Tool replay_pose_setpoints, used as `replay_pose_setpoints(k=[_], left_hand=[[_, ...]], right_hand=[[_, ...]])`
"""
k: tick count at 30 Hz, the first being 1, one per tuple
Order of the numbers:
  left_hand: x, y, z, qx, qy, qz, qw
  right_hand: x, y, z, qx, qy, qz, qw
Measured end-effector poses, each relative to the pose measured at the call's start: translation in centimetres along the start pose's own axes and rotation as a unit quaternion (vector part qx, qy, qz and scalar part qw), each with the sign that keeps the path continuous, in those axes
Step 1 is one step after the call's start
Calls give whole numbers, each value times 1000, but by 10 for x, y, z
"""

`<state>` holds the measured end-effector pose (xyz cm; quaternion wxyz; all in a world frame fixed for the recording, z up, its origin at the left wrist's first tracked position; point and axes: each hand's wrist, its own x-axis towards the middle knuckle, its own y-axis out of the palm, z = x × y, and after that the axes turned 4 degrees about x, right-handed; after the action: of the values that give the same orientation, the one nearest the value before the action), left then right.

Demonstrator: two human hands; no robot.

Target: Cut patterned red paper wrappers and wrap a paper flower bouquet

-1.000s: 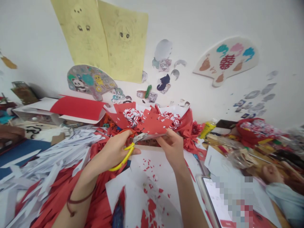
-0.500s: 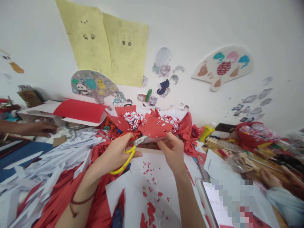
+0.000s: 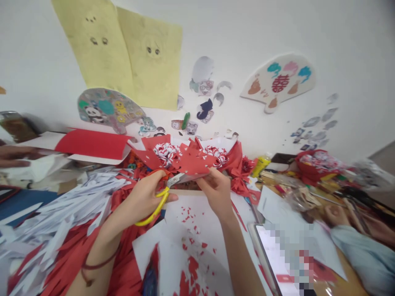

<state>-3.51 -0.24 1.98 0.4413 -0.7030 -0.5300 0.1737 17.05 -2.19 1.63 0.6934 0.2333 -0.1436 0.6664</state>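
My left hand [image 3: 142,197] is closed round the yellow-handled scissors [image 3: 152,216], whose blades point right, up to the edge of a red sheet of paper [image 3: 197,162]. Small cutouts dot that sheet. My right hand [image 3: 216,191] pinches its lower edge between thumb and fingers. How far the blades stand apart is hard to make out. Beneath both hands, a white sheet [image 3: 173,238] is sprinkled with red paper scraps [image 3: 193,265]. Behind the red sheet stand red-and-white paper flowers [image 3: 166,154] in red and white wrapping.
White paper strips [image 3: 70,201] and red strips [image 3: 74,263] pile up on the left. A phone [image 3: 268,250] lies at front right. Other people's hands show at the left edge [image 3: 15,155] and on the right [image 3: 335,214]. A yellow bottle [image 3: 261,164] stands near the wall.
The view has swung slightly right. At far left, another person's hand now has crumpled white material at it. My hands keep their hold on the scissors and red paper.
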Motion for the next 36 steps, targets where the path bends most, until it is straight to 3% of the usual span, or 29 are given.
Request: replay_pose_setpoints(k=[18, 36], left_hand=[[-2, -1, 2, 43, 9, -11, 999], [-10, -7, -9, -9, 10, -5, 1000]], right_hand=[[-9, -1, 10, -17, -24, -6, 1000], [-11, 1, 19, -74, -26, -16, 997]])
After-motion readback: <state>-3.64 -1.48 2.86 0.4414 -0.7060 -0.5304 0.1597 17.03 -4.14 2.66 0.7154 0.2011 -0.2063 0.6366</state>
